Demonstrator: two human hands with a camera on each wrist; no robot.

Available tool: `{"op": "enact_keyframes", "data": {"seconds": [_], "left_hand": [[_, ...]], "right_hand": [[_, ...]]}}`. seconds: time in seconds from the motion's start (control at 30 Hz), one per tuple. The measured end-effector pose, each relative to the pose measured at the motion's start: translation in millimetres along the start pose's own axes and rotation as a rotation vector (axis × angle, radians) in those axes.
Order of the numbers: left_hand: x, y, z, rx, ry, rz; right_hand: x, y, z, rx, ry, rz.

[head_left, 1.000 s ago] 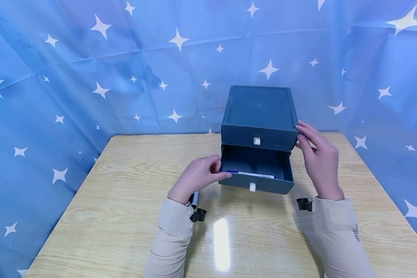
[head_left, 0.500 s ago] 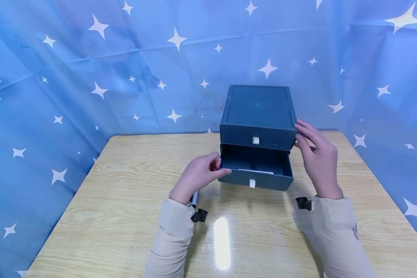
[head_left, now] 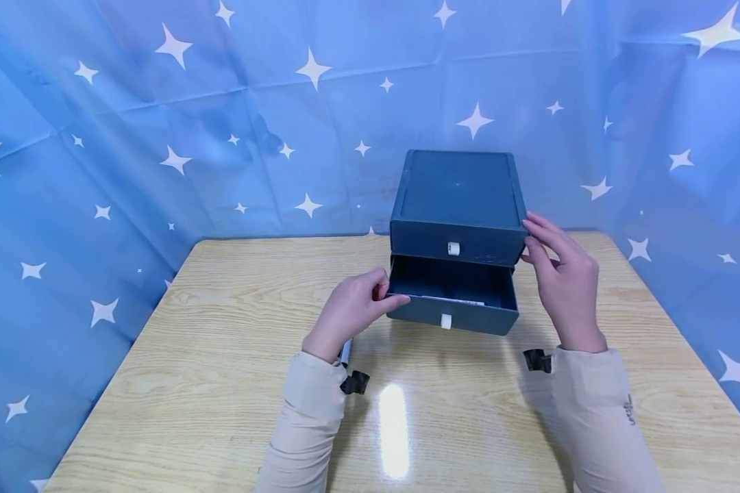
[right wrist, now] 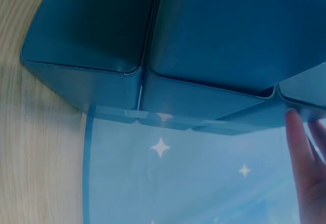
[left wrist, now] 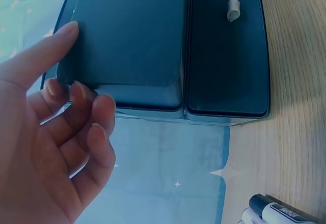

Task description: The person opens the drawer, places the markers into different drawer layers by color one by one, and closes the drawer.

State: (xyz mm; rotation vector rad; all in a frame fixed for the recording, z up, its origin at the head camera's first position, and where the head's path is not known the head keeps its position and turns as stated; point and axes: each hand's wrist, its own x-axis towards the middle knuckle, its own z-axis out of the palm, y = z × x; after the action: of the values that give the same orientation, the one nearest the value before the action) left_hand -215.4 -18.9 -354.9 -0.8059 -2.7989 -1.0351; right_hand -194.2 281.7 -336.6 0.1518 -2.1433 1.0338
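Observation:
A dark blue desktop drawer unit (head_left: 458,188) stands near the back of the table. Its middle drawer (head_left: 462,316) is pulled part way out; inside, just behind the front wall, a pale pen (head_left: 450,299) is partly hidden. My left hand (head_left: 348,308) holds this drawer's left front corner, thumb over the front rim and fingers curled against the side. Seen from below in the left wrist view, the drawer's underside (left wrist: 127,35) sits above a closed bottom drawer (left wrist: 229,56). My right hand (head_left: 567,287) rests its extended fingers on the unit's upper right edge.
Markers (left wrist: 280,211) lie on the table below my left hand, mostly hidden by the wrist in the head view. The closed top drawer has a white pull tab (head_left: 453,249). A blue curtain (head_left: 253,123) with white stars hangs behind the wooden table (head_left: 222,342).
The middle drawer has slid a little inward, my left thumb moving with it, so less of the pen shows now. My right hand stays at the unit's edge.

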Motion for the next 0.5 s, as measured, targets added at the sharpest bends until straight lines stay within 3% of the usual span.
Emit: {"op": "enact_keyframes", "data": {"seconds": [0.5], "left_hand": [[3.0,0.7,2.4,0.048,0.076,0.036]], "right_hand": [[0.4,-0.1,0.2,0.004,-0.002,0.005]]}}
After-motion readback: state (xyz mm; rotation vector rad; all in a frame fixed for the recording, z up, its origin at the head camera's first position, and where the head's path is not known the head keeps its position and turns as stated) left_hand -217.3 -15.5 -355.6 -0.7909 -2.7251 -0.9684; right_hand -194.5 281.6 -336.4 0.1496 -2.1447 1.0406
